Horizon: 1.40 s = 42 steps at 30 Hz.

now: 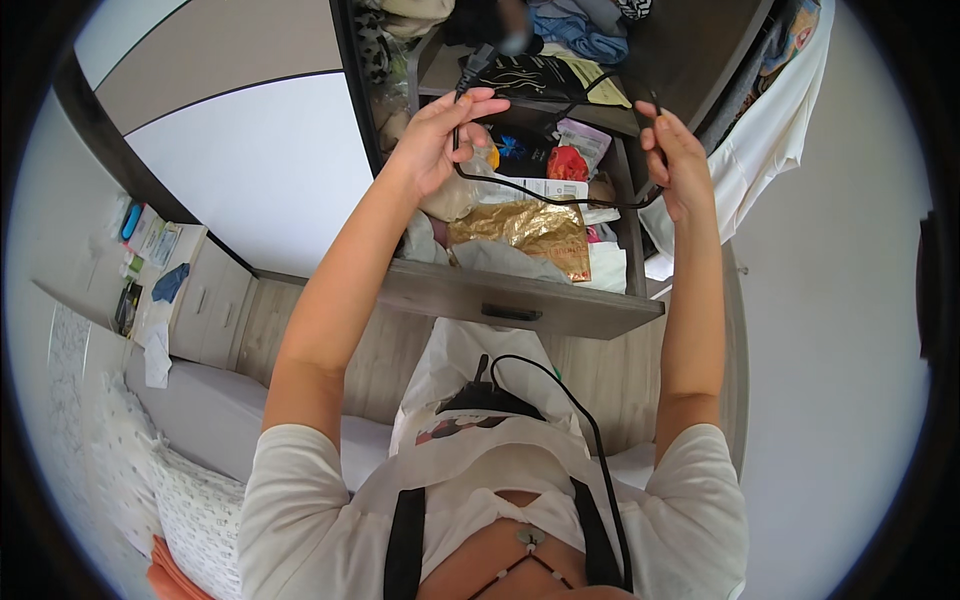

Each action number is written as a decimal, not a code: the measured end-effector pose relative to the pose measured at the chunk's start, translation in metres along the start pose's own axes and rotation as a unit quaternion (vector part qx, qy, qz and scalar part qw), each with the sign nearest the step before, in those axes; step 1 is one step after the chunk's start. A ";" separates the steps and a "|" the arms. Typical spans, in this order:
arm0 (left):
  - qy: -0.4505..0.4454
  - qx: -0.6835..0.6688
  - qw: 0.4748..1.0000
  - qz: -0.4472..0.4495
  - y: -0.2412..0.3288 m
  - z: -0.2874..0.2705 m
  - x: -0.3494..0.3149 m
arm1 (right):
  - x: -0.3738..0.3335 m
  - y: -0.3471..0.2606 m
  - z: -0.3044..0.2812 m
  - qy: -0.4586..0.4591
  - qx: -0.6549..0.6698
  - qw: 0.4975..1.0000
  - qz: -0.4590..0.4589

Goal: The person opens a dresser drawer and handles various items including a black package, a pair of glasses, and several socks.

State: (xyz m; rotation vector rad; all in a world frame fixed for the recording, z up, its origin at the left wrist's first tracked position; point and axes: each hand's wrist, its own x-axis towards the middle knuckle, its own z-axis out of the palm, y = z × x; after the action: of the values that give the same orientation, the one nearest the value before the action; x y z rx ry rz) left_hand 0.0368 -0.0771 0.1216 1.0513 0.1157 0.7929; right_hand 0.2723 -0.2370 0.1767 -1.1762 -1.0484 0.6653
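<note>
A thin black power cable [545, 198] sags in a loop between my two hands, over the open drawer [560, 308]. My left hand [437, 143] is closed on the cable just below its dark plug [478, 64], with some fingers stretched out. On the right, my right hand [678, 165] pinches another stretch of the same cable between thumb and fingers. Part of the cable also runs up behind, across the shelf above the drawer. In the drawer lie a crumpled gold bag [525, 232], a red item [568, 164], and several plastic and paper packages.
Folded clothes [580, 30] and a dark packet [530, 78] fill the shelf above. White cloth [770, 140] hangs over the open cabinet door at right. A white-and-grey sliding panel [260, 170] stands left, beside a low cabinet [205, 300] and a bed. Another black cord [590, 420] runs down my front.
</note>
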 end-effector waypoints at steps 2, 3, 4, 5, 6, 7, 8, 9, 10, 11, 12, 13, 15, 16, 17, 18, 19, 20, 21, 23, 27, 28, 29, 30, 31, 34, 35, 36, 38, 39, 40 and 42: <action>-0.014 -0.006 1.000 -0.012 0.001 -0.005 0.000 | 0.002 0.005 -0.001 -0.018 -0.004 0.999 0.033; -0.013 -0.003 1.000 -0.021 -0.001 -0.007 0.001 | 0.003 0.007 0.000 -0.018 -0.006 0.999 0.042; -0.012 0.001 0.999 -0.031 -0.003 -0.010 0.002 | 0.004 0.008 0.000 -0.021 -0.006 0.999 0.048; -0.012 0.005 0.999 -0.040 -0.005 -0.012 0.002 | 0.006 0.008 -0.002 -0.024 -0.007 0.998 0.054; -0.004 0.017 0.999 -0.052 -0.006 -0.013 0.003 | 0.007 0.009 -0.003 -0.026 -0.008 0.998 0.059; 0.004 0.030 0.998 -0.063 -0.008 -0.014 0.004 | 0.009 0.010 -0.002 -0.013 -0.056 0.997 0.053; 0.011 0.042 0.996 -0.074 -0.009 -0.014 0.005 | 0.009 0.012 0.001 0.001 -0.105 0.993 0.048; 0.024 0.056 0.995 -0.074 -0.010 -0.012 0.005 | 0.010 0.013 0.003 0.016 -0.153 0.987 0.041; 0.037 0.069 0.994 -0.074 -0.010 -0.009 0.004 | 0.010 0.015 0.004 -0.013 -0.166 0.986 0.023; 0.050 0.082 0.993 -0.075 -0.012 -0.006 0.004 | 0.010 0.019 0.004 -0.042 -0.179 0.983 0.005; 0.059 0.094 0.993 -0.050 -0.013 -0.004 0.004 | 0.011 0.022 0.005 -0.074 -0.192 0.979 -0.014; 0.069 0.106 0.992 -0.025 -0.014 -0.001 0.004 | 0.012 0.023 0.004 -0.100 -0.202 0.974 -0.020; 0.078 0.161 0.984 0.012 -0.017 0.003 0.003 | 0.010 0.022 0.009 -0.105 -0.183 0.974 -0.077; 0.078 0.203 0.976 0.025 -0.017 0.004 0.003 | 0.009 0.021 0.011 -0.107 -0.174 0.973 -0.105; 0.077 0.245 0.966 0.037 -0.018 0.005 0.003 | 0.009 0.019 0.013 -0.100 -0.161 0.976 -0.109; 0.054 0.244 0.967 0.039 -0.017 0.005 0.001 | 0.009 0.015 0.016 -0.094 -0.146 0.978 -0.113; 0.030 0.243 0.969 0.040 -0.015 0.005 0.000 | 0.009 0.013 0.018 -0.088 -0.131 0.981 -0.116; 0.006 0.242 0.969 0.042 -0.015 0.005 0.000 | 0.011 0.012 0.020 -0.080 -0.132 0.983 -0.095; -0.024 0.187 0.982 0.022 -0.016 0.006 0.002 | 0.013 0.012 0.020 -0.068 -0.134 0.986 -0.072; -0.045 0.114 0.991 -0.049 -0.013 0.010 -0.001 | 0.018 0.012 0.017 -0.074 -0.166 0.983 -0.038; -0.081 0.069 0.988 -0.111 -0.009 0.014 -0.003 | 0.019 0.012 0.025 -0.101 -0.221 0.970 -0.022; -0.090 0.072 0.986 -0.118 -0.007 0.015 -0.003 | 0.019 0.012 0.030 -0.103 -0.229 0.967 -0.032; -0.047 0.090 0.988 -0.113 -0.009 0.019 -0.006 | 0.020 0.014 0.034 -0.104 -0.237 0.965 -0.043; -0.051 0.078 0.990 -0.108 -0.009 0.020 -0.007 | 0.021 0.015 0.035 -0.105 -0.244 0.962 -0.054; -0.055 0.066 0.991 -0.104 -0.008 0.019 -0.007 | 0.025 0.019 0.033 -0.112 -0.234 0.963 -0.079; -0.015 0.073 0.996 -0.054 -0.006 0.014 -0.006 | 0.028 0.025 0.034 -0.088 -0.160 0.972 -0.147; 0.024 0.052 0.997 -0.042 -0.003 0.013 -0.009 | 0.033 0.032 0.028 -0.058 -0.190 0.966 -0.163; 0.059 0.029 0.997 -0.026 0.001 0.011 -0.009 | 0.033 0.035 0.021 -0.048 -0.197 0.968 -0.150; 0.120 -0.001 0.993 0.006 0.007 0.006 -0.012 | 0.033 0.045 0.007 -0.028 -0.211 0.969 -0.124; 0.131 -0.012 0.991 0.022 0.011 0.003 -0.015 | 0.033 0.051 -0.001 -0.047 -0.243 0.965 -0.091; 0.142 -0.023 0.989 0.038 0.016 0.001 -0.018 | 0.035 0.055 -0.008 -0.069 -0.277 0.955 -0.075; 0.172 -0.024 0.983 0.067 0.028 0.004 -0.027 | 0.035 0.061 -0.014 -0.114 -0.343 0.931 -0.043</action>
State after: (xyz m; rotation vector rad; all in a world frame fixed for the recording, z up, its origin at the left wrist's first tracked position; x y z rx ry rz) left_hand 0.0043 -0.0903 0.1391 0.8763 0.3213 1.0900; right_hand 0.3048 -0.1951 0.1291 -1.6636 -1.5953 0.3695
